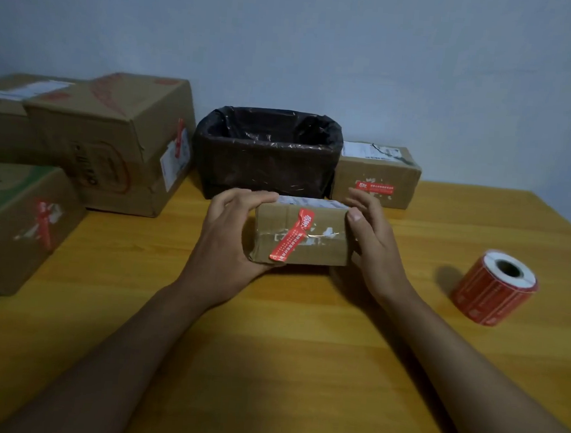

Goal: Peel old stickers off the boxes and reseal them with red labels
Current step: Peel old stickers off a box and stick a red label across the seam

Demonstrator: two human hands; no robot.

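Both hands, left hand (228,236) and right hand (372,242), grip small box (301,234) by its ends at table (269,333) centre, red label (291,237) across seam, label roll (495,286) right.

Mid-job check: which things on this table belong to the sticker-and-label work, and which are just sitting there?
Part of the job:
- small box, gripped by left hand and right hand
- red label across its seam
- label roll, at the right
- other boxes: back right, big one, front left

Just there:
- bag-lined bin, perhaps for peeled scraps
- table
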